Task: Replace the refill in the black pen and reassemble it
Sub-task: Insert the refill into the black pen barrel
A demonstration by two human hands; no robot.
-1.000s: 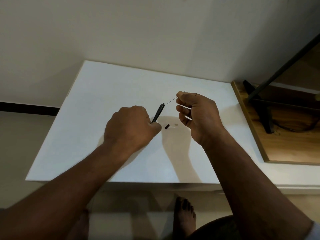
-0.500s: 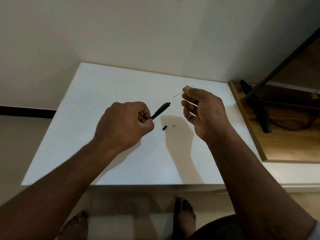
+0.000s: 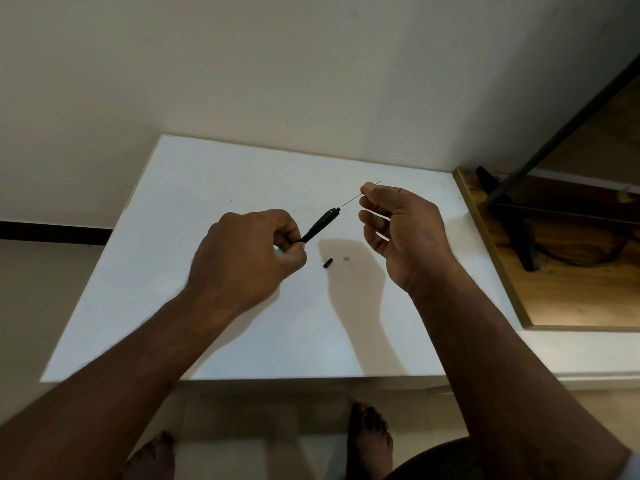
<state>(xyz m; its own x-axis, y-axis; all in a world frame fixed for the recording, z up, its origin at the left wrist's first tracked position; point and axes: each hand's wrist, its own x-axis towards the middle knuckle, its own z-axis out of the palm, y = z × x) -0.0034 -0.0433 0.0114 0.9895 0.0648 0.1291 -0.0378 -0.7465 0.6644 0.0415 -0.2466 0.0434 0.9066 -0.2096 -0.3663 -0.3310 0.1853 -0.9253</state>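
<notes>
White table (image 3: pixel 214 334) below my right grip (image 3: pixel 401 233) — to its right, a wooden board (image 3: pixel 571 299) carrying a black stand (image 3: pixel 519 237).

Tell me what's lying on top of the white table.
A small black pen part and a tiny pale piece beside it lie on the white table. Anything beneath the left hand or right hand is hidden.

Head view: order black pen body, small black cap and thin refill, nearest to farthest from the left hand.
1. black pen body: in the left hand.
2. small black cap: on the table, rightward.
3. thin refill: in the right hand.
</notes>
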